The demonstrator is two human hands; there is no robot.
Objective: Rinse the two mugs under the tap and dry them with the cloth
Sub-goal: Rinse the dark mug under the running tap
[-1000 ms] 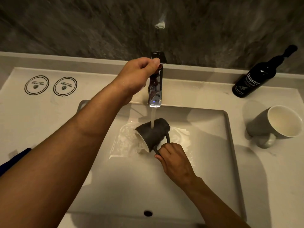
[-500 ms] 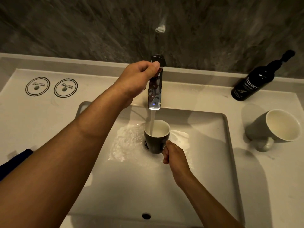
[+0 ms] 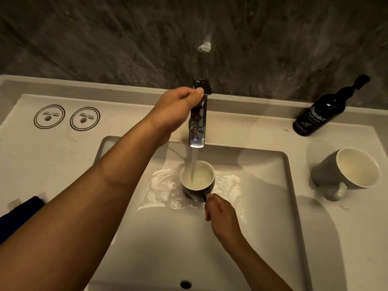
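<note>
A dark mug (image 3: 197,186) with a white inside stands upright under the chrome tap (image 3: 198,124), and the running stream falls into it. My right hand (image 3: 220,215) grips its handle from the near side. My left hand (image 3: 178,110) is closed on the tap lever at the top. A second, grey mug (image 3: 346,173) with a white inside sits tilted on the counter at the right, touched by neither hand. A dark blue cloth (image 3: 19,215) shows at the left edge, partly hidden by my left forearm.
The white basin (image 3: 289,206) holds splashing water around the mug, with an overflow hole (image 3: 185,284) at the near wall. A black hand-wash bottle (image 3: 321,114) stands at the back right. Two round printed coasters (image 3: 67,117) lie on the counter at the back left.
The dark mug turned from lying on its side under the stream to upright, and water now fills it. My left hand stays on the tap lever.
</note>
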